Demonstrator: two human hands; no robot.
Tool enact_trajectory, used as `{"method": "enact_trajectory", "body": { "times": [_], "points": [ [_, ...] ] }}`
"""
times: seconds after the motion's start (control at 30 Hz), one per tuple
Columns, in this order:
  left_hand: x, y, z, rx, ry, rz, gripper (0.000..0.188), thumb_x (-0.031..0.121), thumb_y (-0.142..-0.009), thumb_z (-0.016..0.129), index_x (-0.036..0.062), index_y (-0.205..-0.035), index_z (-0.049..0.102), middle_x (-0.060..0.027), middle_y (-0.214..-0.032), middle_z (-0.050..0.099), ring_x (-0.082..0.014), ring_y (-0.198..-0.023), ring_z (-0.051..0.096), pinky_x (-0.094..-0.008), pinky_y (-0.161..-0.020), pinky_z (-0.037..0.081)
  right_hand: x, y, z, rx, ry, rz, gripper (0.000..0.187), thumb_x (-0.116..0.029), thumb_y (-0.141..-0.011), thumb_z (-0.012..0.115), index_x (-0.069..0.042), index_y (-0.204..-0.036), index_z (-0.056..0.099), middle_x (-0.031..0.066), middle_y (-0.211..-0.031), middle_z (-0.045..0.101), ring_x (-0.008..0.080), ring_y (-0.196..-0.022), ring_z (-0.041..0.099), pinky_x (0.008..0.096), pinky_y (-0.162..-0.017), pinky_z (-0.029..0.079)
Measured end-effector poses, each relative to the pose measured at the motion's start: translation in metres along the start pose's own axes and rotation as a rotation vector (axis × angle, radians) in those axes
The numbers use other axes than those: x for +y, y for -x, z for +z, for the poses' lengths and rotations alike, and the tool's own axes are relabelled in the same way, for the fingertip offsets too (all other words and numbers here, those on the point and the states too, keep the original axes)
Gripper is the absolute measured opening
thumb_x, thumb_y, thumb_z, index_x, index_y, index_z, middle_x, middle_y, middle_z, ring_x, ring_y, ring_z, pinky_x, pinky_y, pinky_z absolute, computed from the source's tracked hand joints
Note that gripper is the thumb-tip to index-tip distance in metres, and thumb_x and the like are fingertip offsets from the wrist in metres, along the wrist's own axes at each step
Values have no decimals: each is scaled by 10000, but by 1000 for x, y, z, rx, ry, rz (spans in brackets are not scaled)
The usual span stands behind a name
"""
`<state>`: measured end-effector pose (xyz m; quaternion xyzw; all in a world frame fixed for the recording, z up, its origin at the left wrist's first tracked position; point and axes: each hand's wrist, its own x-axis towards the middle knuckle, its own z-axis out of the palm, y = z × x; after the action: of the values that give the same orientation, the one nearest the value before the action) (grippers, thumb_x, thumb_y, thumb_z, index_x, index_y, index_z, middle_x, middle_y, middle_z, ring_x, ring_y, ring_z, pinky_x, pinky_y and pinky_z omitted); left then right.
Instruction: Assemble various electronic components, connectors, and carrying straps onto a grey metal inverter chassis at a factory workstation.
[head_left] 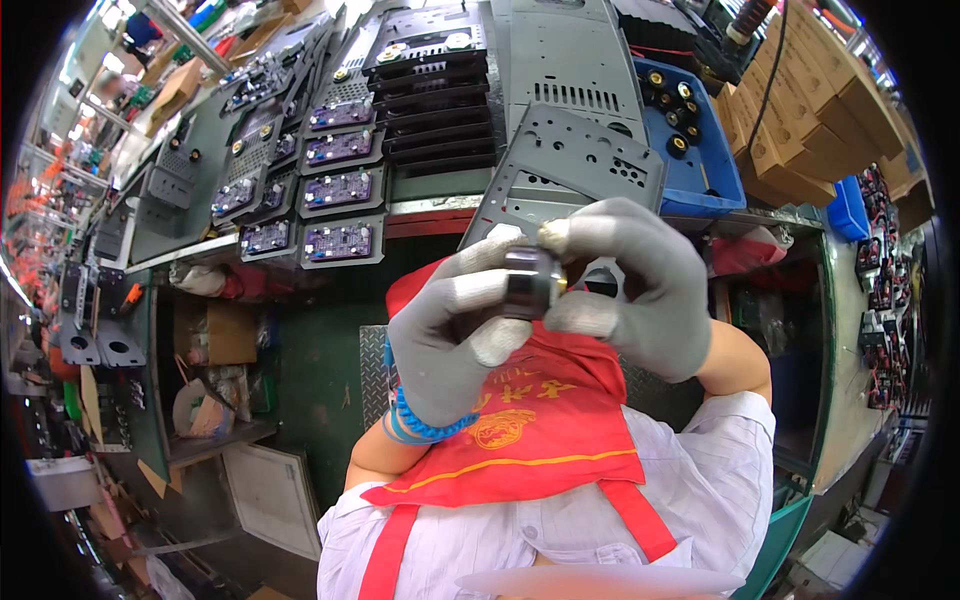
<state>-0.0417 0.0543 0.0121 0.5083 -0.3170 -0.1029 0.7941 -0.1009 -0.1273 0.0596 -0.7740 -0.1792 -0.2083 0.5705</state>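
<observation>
My gloved left hand point(450, 320) is closed around a short black cylindrical part point(530, 283) with a gold-coloured ring at its right end. My right hand point(645, 285), also gloved, curls in from the other side, its thumb and fingertips at the ringed end. Whether a smaller piece sits between those right fingertips is hidden. Both hands are in front of my red apron point(560, 390). Just beyond them, a grey metal panel point(590, 155) with holes and a cut-out lies tilted over the bench edge.
A blue bin point(708, 180) of black round parts with gold centres stands right of the panel. Left of it are stacked black metal trays point(437, 130) and several plates with purple circuit boards point(338, 188). Cardboard boxes point(810, 100) are piled at the far right.
</observation>
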Motion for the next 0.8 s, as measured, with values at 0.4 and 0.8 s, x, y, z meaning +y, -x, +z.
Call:
{"method": "enact_trajectory", "body": {
  "times": [0.4,0.8],
  "points": [
    [-17,31,-17,-20,638,-761,332,106,-865,615,-2,-1169,535,-121,-1084,609,-186,-993,616,-310,-844,520,2,6,20,-643,137,-459,247,-123,-793,599,-120,-1038,624,42,-1121,591,239,-1082,543,393,-974,346],
    [-22,25,-15,-58,874,-643,324,193,-902,607,7,-1148,509,-176,-1193,538,-307,-1057,590,-439,-947,481,8,6,-9,-280,486,-297,267,-258,-709,759,-141,-921,646,46,-1036,615,229,-926,596,397,-868,414]
  ]
}}
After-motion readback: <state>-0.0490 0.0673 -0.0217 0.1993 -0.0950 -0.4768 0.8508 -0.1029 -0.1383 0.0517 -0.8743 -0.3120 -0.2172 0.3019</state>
